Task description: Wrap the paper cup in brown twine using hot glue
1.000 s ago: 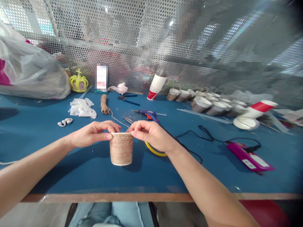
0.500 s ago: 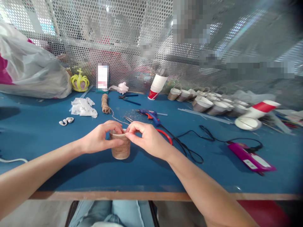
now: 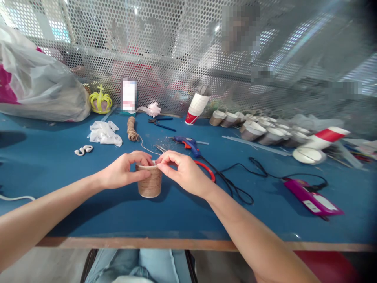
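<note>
A paper cup (image 3: 149, 184) wrapped in brown twine stands on the blue table in front of me. My left hand (image 3: 125, 170) grips it at the rim, with the thumb on the outside and the fingers inside the mouth. At the rim's right side, my right hand (image 3: 184, 171) is closed in a pinch on the twine, its fingertips close to those of the left. From a small ball of twine (image 3: 132, 129) behind the cup, a loose strand (image 3: 144, 146) runs to my fingers. Just beyond the right hand lie scissors with red handles (image 3: 207, 169), partly covered by it.
Behind my right hand lies a blue glue gun (image 3: 188, 144), its black cord running to a purple power strip (image 3: 313, 197). Pliers (image 3: 161, 124), stacked paper cups (image 3: 198, 106) and several wrapped cups (image 3: 253, 129) stand farther back. A large plastic bag (image 3: 44, 86) fills the left rear.
My left thumb has shifted slightly up the cup's wall toward the rim. Both hands otherwise keep nearly the same place, and the view has moved very slightly.
</note>
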### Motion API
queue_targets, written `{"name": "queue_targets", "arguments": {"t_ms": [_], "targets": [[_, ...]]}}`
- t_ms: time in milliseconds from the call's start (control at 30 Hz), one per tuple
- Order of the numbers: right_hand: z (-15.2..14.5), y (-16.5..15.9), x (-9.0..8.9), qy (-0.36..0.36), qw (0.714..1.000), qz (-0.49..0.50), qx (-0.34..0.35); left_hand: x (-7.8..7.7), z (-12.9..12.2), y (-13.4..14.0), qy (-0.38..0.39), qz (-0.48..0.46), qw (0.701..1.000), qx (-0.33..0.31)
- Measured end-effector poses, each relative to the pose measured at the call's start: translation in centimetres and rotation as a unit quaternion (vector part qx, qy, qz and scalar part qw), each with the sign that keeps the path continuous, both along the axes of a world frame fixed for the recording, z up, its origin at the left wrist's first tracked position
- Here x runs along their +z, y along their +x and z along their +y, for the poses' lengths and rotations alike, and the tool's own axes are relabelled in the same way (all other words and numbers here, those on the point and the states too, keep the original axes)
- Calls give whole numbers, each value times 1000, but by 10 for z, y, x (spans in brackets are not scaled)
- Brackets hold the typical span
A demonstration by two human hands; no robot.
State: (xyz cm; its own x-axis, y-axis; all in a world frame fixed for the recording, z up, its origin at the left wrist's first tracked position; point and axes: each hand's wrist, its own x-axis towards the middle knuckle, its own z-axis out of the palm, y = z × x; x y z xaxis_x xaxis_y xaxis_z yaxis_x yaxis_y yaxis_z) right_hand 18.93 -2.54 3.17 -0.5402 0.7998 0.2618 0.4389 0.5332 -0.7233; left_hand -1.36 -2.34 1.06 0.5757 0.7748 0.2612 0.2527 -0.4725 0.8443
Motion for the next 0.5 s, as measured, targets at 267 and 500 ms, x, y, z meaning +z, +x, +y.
{"name": "queue_targets", "arguments": {"t_ms": [267,500], "targets": [[-3,-6,2,43,999,-24,-2,7,-7,3,-16,24,999,33],[-10,-12,4,78,996,-38,-4,10,-10,5,-10,18,999,44]]}}
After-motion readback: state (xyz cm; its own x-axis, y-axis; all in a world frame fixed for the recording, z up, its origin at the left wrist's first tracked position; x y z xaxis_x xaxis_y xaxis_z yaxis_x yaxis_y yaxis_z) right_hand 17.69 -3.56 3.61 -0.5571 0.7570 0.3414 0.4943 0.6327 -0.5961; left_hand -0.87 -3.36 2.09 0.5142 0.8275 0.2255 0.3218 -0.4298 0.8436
